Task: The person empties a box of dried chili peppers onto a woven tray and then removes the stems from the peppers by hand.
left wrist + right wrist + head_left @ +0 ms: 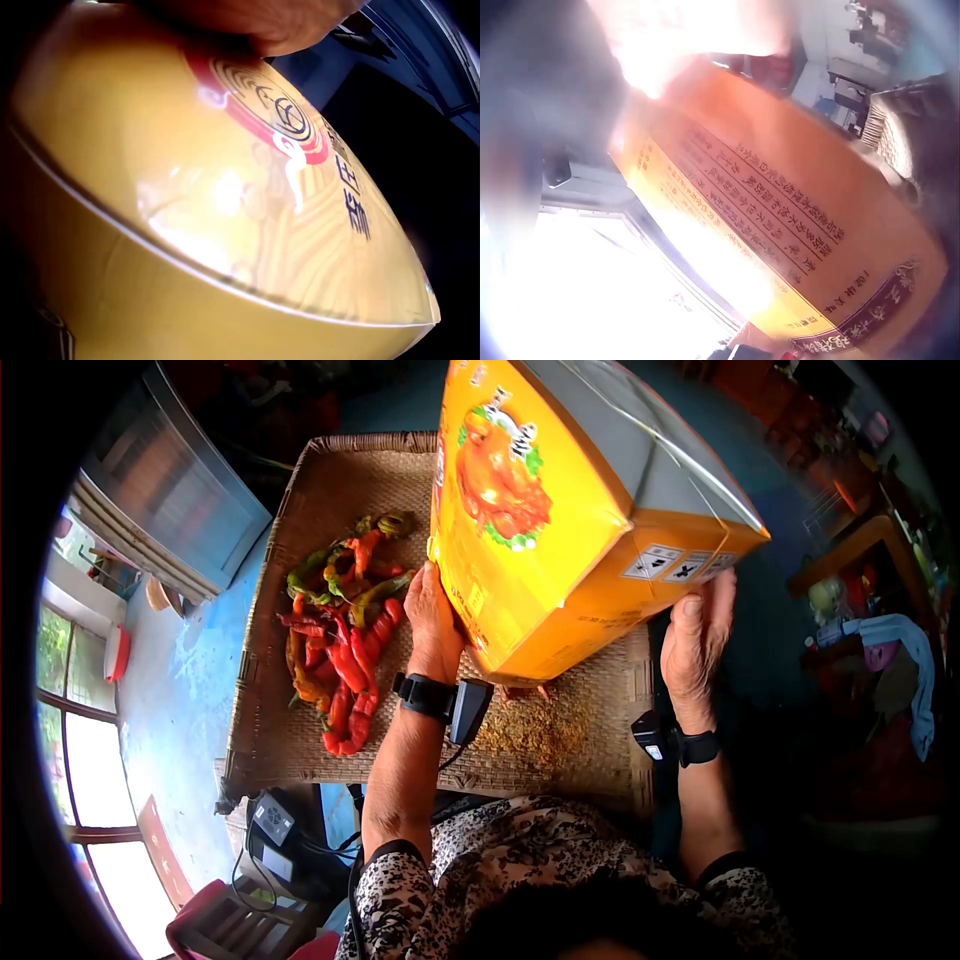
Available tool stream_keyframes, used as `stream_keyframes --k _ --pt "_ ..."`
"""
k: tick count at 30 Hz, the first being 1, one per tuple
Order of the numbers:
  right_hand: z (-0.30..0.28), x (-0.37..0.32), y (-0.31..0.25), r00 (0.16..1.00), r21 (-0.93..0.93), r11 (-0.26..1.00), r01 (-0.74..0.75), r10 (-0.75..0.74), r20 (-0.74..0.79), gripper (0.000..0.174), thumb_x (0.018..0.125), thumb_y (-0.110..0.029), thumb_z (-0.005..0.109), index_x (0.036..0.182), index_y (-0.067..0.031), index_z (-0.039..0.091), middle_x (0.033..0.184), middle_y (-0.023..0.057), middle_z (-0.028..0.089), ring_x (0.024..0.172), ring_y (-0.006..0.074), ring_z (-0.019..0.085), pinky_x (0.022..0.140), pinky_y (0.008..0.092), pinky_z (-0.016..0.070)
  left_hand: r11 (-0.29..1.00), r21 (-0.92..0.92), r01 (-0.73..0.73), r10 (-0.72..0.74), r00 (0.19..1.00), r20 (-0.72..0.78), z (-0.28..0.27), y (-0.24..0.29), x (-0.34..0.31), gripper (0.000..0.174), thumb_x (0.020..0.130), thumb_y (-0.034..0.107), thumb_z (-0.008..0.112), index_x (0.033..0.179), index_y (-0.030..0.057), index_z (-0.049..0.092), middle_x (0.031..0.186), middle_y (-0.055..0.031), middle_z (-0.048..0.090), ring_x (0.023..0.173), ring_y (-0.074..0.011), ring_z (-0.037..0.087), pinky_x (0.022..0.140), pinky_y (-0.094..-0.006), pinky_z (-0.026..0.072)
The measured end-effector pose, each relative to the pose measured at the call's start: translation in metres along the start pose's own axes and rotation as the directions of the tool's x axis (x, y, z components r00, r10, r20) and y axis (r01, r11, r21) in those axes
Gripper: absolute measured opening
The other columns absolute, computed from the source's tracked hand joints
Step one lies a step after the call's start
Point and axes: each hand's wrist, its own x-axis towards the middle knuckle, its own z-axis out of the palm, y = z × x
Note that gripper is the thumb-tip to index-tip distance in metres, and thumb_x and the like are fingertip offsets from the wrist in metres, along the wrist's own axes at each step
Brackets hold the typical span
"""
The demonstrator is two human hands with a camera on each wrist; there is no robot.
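Observation:
A yellow and orange cardboard box (560, 590) with a food picture on one side is held up, tilted, over the woven tray (262, 690). My left hand (434, 625) holds its left side near the lower corner, with the fingers partly hidden by the box. At the lower right edge my right hand (697, 645) grips the box, thumb toward me. The left wrist view is filled by the glossy box wall (225, 187), with part of the hand (292, 22) against its top. Printed text covers the box side (795, 195) in the right wrist view.
Red and green chili peppers (345, 645) lie in a heap on the tray's left part. Pale seeds (545, 730) are spread near its front edge, below the box. A chair (240, 920) stands at the lower left, and a light blue cloth (895, 635) hangs at the right.

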Motion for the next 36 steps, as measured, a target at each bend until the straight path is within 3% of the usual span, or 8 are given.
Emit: stream_keyframes --k 6,8,13,15,16,22,29,36 --pt "0.0 0.008 -0.018 0.995 -0.054 0.994 0.097 -0.095 0.024 0.053 0.089 -0.041 0.066 0.116 -0.0023 0.041 0.09 -0.0018 0.046 0.085 0.0073 0.044 0.08 0.0223 0.0375 1.0 0.016 0.016 -0.017 0.993 0.114 0.008 0.008 0.011 0.037 0.1 0.029 0.046 0.112 -0.0037 0.059 0.098 -0.01 0.066 0.081 -0.0189 0.063 0.072 -0.0306 0.052" --pt "-0.002 0.012 -0.016 0.993 -0.03 0.993 0.116 -0.116 0.018 0.055 0.089 -0.041 0.066 0.119 -0.0019 0.041 0.091 -0.0017 0.046 0.087 0.0076 0.044 0.082 0.0227 0.0373 0.929 0.083 -0.362 0.309 0.878 0.366 -0.003 -0.007 0.032 0.038 0.101 0.029 0.045 0.11 -0.0049 0.059 0.096 -0.0089 0.066 0.079 -0.0169 0.062 0.072 -0.029 0.0508" --pt "0.001 0.016 -0.02 0.992 0.058 0.99 0.127 -0.125 -0.029 0.069 0.089 -0.042 0.066 0.134 -0.0002 0.034 0.107 0.0022 0.05 0.099 0.0099 0.046 0.09 0.0269 0.0374 0.741 0.29 -0.605 0.465 0.775 0.428 0.006 0.011 0.041 0.041 0.101 0.031 0.047 0.106 -0.0069 0.062 0.09 -0.0049 0.065 0.078 -0.0101 0.057 0.07 -0.0244 0.0472" --pt "-0.002 0.011 -0.022 0.99 0.023 0.99 0.14 -0.14 -0.013 0.063 0.088 -0.043 0.066 0.126 -0.0009 0.039 0.109 0.0037 0.053 0.099 0.0106 0.048 0.089 0.027 0.0384 0.744 0.348 -0.571 0.422 0.805 0.418 0.003 0.015 0.036 0.042 0.101 0.032 0.046 0.106 -0.0066 0.062 0.089 -0.0044 0.065 0.076 -0.0094 0.056 0.068 -0.0237 0.0469" --pt "0.0 0.009 -0.025 0.992 0.036 0.992 0.123 -0.124 -0.001 0.059 0.088 -0.045 0.066 0.12 -0.0018 0.041 0.106 0.0035 0.054 0.097 0.0107 0.048 0.088 0.0265 0.0386 0.929 0.237 -0.282 0.225 0.944 0.241 0.017 0.024 0.02 0.042 0.101 0.033 0.046 0.105 -0.0056 0.062 0.086 -0.0033 0.065 0.073 -0.0085 0.056 0.064 -0.0229 0.0464" --pt "0.002 0.012 -0.023 0.997 0.015 0.998 0.064 -0.065 0.031 0.044 0.091 -0.046 0.062 0.1 -0.0063 0.047 0.093 0.0025 0.055 0.087 0.0101 0.049 0.084 0.0251 0.039 0.88 0.26 -0.398 0.317 0.899 0.303 0.042 0.041 0.008 0.042 0.101 0.034 0.045 0.102 -0.0039 0.063 0.083 -0.002 0.065 0.072 -0.0079 0.056 0.063 -0.022 0.0464" --pt "-0.025 0.016 -0.003 0.989 -0.175 0.976 0.129 -0.139 -0.049 0.061 0.095 -0.052 0.05 0.126 0.0006 0.048 0.118 0.011 0.056 0.111 0.0215 0.049 0.098 0.0358 0.0361 0.923 0.047 -0.382 0.34 0.867 0.363 0.074 0.06 -0.011 0.04 0.102 0.033 0.045 0.109 -0.0036 0.06 0.095 -0.0037 0.066 0.08 -0.0084 0.059 0.07 -0.0217 0.0491" --pt "-0.061 0.014 0.017 0.99 0.015 0.994 0.107 -0.105 -0.094 0.051 0.098 -0.044 0.047 0.135 -0.0077 0.042 0.134 0.0034 0.048 0.123 0.0194 0.045 0.106 0.0396 0.0344 0.908 0.028 -0.419 0.377 0.843 0.385 0.109 0.079 -0.027 0.035 0.101 0.032 0.047 0.111 0.0013 0.06 0.098 -0.005 0.066 0.081 -0.0129 0.062 0.071 -0.0257 0.0511"
